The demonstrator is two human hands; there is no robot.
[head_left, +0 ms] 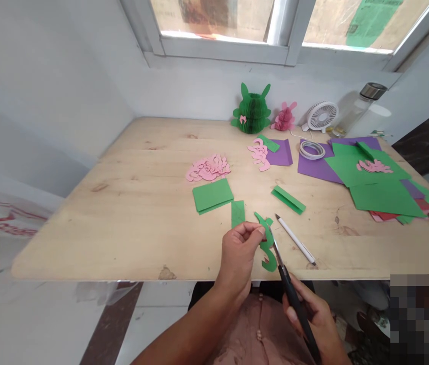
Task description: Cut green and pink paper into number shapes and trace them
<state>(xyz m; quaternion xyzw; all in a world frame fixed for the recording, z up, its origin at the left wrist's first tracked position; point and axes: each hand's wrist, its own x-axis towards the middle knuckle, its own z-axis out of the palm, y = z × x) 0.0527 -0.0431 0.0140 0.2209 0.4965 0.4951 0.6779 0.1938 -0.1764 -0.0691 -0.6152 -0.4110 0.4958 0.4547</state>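
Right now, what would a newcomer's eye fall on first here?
Probably the green pleated-paper figure with two ear shapes, at the table's back, with a smaller pink one beside it. Nearer, the left hand pinches a curvy green cutout, black-handled scissors in the right hand.

White wall (88,61), bright window (296,30), wooden table (142,172)

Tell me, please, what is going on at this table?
A person's left hand pinches a curved green paper cutout near the front edge of the light wooden table, while the right hand holds black-handled metal scissors at the cutout's right side. A slim white pen lies to the right. Farther back are a pile of curly pink paper cutouts and a pleated green paper figure with two ears.
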